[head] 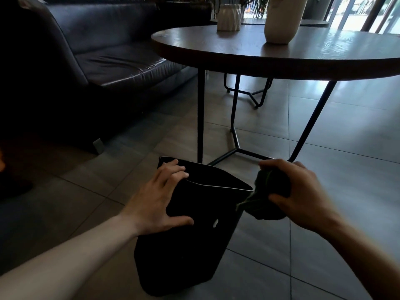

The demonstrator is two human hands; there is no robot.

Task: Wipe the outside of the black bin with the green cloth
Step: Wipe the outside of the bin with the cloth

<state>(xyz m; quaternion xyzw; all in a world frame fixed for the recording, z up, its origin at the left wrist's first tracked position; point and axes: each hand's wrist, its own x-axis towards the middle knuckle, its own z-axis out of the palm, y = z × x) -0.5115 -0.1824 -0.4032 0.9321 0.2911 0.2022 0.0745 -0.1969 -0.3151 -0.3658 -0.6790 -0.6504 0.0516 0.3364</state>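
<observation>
Two bare forearms reach in from the bottom corners toward a black bin (186, 245) that stands on the tiled floor (303, 245), tilted, with its open mouth turned up and away from the camera. Left hand (160, 198) grips the bin at its near left rim: the fingers (173, 169) are spread and hooked over the rim edge, while the thumb presses against the outer wall just left of a small oval hole in that wall. Right hand (300, 191) is curled round a bunched green cloth (270, 191), fingers over the top and thumb underneath. One fold of the cloth trails down to the left and touches the bin's right rim corner and the upper part of its outer right side.

Beyond the bin stands a round dark desk (281, 59) on thin black metal legs; one leg comes down just behind the bin's far rim. On the desk are two pale vases (281, 18), one short and ribbed, the other taller and smooth, well apart from each other. A dark leather sofa (108, 57) fills the upper left, near the desk. Bright windows show at the top right.
</observation>
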